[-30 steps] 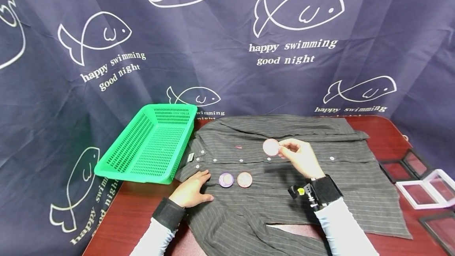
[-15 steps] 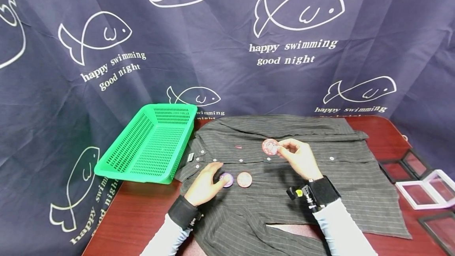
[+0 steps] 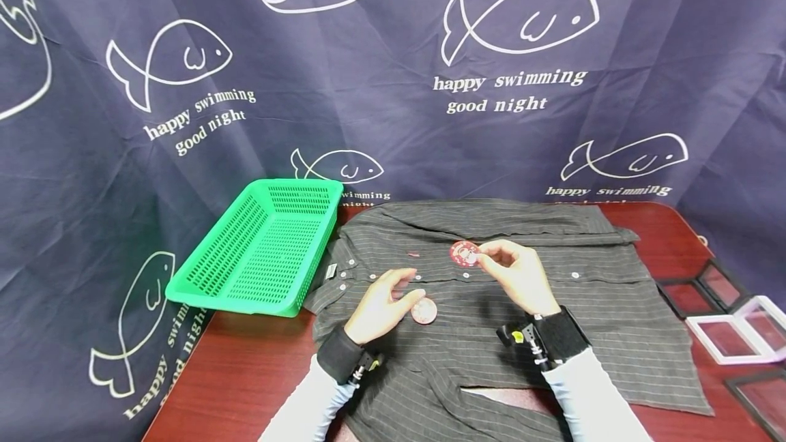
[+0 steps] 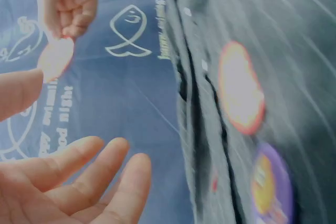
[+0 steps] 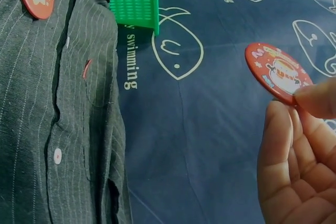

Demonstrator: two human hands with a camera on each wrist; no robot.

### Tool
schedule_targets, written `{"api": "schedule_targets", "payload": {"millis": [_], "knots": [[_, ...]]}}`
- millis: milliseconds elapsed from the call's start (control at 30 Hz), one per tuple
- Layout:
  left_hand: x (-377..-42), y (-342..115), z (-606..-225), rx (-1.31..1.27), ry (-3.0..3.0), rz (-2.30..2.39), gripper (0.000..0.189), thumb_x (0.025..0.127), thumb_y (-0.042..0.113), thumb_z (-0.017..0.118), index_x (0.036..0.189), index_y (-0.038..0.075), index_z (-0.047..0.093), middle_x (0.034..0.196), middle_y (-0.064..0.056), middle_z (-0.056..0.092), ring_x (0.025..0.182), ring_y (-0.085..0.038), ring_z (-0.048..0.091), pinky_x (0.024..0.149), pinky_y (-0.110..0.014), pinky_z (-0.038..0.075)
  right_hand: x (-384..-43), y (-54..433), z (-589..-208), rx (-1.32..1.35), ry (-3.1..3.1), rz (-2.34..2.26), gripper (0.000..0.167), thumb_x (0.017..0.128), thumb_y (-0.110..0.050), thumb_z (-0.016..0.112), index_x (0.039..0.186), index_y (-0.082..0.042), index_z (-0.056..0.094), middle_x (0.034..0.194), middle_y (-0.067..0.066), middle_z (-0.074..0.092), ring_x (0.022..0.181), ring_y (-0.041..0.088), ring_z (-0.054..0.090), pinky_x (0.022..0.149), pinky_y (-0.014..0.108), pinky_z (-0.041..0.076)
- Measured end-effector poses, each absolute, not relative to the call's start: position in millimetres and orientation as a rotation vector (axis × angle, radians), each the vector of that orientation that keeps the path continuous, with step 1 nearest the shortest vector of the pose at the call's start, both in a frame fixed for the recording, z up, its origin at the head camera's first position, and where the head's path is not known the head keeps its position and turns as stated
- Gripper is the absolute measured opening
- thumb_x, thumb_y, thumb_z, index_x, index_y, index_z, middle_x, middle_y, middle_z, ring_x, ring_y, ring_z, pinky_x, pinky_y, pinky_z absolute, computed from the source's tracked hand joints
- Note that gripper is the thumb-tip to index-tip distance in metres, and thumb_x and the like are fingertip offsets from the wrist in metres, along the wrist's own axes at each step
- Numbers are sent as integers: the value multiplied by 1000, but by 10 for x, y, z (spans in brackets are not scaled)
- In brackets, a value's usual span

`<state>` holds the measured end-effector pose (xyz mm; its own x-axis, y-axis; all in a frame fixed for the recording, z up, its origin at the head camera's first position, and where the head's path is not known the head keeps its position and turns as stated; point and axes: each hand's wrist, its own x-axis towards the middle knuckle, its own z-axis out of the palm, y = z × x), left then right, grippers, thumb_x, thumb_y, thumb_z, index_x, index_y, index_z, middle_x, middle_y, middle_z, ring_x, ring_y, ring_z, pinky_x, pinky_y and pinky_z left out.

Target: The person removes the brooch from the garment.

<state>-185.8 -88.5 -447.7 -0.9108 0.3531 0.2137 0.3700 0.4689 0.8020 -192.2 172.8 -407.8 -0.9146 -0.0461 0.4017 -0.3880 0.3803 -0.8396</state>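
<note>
Extends both white-sleeved forearms (image 3: 307, 398) forward, with broad black bands (image 3: 561, 334) on the wrists. Shows left hand (image 3: 381, 305) with thumb (image 3: 410, 300) apart from slightly bent fingers (image 4: 123, 184). Pinches with right hand (image 3: 516, 273) — between thumb (image 3: 496, 269) and forefinger (image 3: 499, 246) — other fingers (image 4: 79, 17) curled.

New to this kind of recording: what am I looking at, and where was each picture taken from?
There is no machine: these are a person's bare left hand and right hand. The wide view comes from a camera worn on the head; the two closer ones, from a camera on each wrist. On the table are a dark striped shirt and a green basket. A purple badge and a red-rimmed badge lie on the shirt. The right hand pinches a red badge; the left holds nothing.
</note>
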Motion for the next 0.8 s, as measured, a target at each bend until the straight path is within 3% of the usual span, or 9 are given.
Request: {"api": "schedule_targets", "payload": {"millis": [333, 500, 633, 800], "knots": [[-1936, -685, -4293, -656, -2636, -1655, 39, 96, 31, 62, 127, 8, 61, 122, -13, 67, 110, -26, 67, 94, -36, 54, -1920, 1735, -4117, 434, -2272, 1565, 12, 86, -8, 74, 97, -5, 73, 88, 14, 74, 74, -5, 63, 68, 11, 51], [-1962, -615, -4221, -638, -2635, -1687, 35, 97, 33, 60, 120, 6, 65, 114, -10, 70, 100, -23, 69, 87, -29, 54, -1889, 1699, -4082, 489, -2239, 1546, 11, 86, -5, 73, 97, -6, 73, 90, 11, 73, 77, -3, 64, 70, 12, 51], [-1988, -559, -4180, -620, -2572, -1852, 31, 98, 25, 59, 115, -1, 65, 108, -21, 70, 94, -27, 69, 80, -26, 56, -1874, 1671, -4070, 543, -2204, 1492, 13, 85, 0, 73, 96, -7, 74, 90, 10, 73, 79, -3, 64, 72, 12, 52], [-2016, -515, -4167, -569, -2509, -2019, 35, 100, 24, 56, 112, -8, 62, 104, -26, 69, 89, -23, 70, 78, -27, 58, -1878, 1662, -4085, 640, -2170, 1326, 17, 82, 4, 74, 93, -10, 74, 90, 3, 72, 82, -6, 62, 72, 13, 53]]}}
